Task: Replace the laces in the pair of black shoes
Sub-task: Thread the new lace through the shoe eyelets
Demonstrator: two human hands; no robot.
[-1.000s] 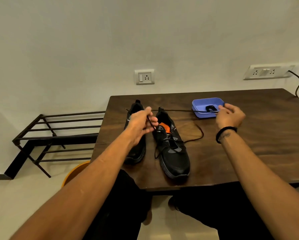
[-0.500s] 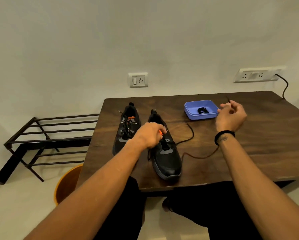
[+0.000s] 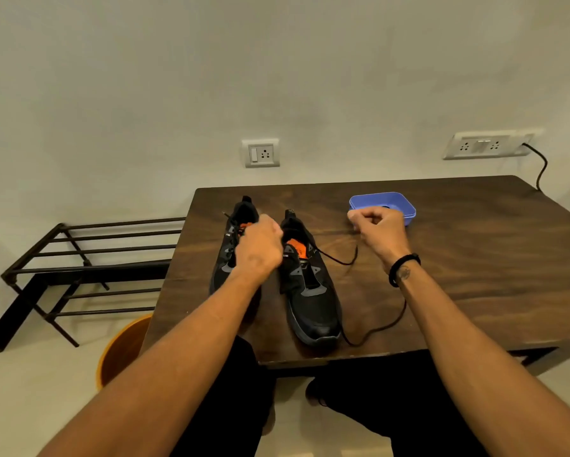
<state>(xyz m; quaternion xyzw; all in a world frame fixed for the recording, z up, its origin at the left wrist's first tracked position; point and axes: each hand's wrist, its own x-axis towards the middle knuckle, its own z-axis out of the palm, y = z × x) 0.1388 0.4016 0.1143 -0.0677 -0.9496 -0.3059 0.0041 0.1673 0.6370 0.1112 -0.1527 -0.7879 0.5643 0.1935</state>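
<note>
while both grips curl unseen, right black shoe half unlaced, orange tongue, loose lace trailing

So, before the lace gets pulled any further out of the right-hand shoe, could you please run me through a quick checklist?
1. Right-hand shoe flat on the table: ok.
2. Left hand bracing a shoe: cannot tell; it sits between the pair.
3. Right hand holding the lace end: cannot tell; fingers curled, lace not visible there.
4. Slack lace free of snags: ok, though it loops near the table's front edge.
5. Blue tray within reach: ok.
</note>
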